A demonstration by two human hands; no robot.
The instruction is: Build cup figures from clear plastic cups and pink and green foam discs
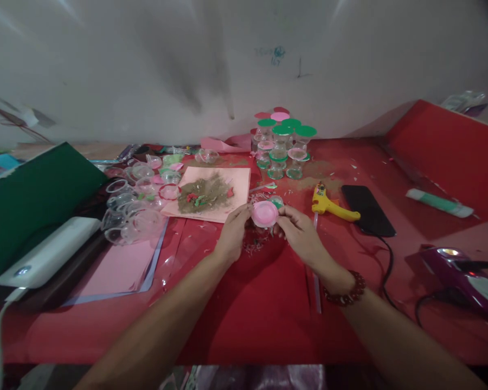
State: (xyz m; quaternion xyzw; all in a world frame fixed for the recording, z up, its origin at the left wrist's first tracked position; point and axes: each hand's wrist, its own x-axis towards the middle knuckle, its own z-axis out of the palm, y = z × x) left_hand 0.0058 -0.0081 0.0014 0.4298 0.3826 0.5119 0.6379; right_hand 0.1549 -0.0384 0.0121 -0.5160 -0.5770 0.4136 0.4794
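Between my two hands, over the red tabletop, is a small clear plastic cup with a round pink top (264, 213). My left hand (233, 230) pinches its left side with thumb and fingers. On the opposite side, my right hand (301, 233) grips the edge the same way. A small green disc (275, 202) shows just behind the pink top; whether it belongs to the same piece I cannot tell. Paper shreds (256, 244) lie on the table below the hands. Beyond them lies a pale sheet (239, 179) bearing brown powder (207, 192) with red and green bits.
Stacked clear cups with green and pink discs (282, 143) stand at the back. Many loose clear cups (130, 216) crowd the left, near a white power bank (51, 252). A yellow glue gun (333, 207), a black phone (368, 210) and a purple corded device (463, 279) lie right.
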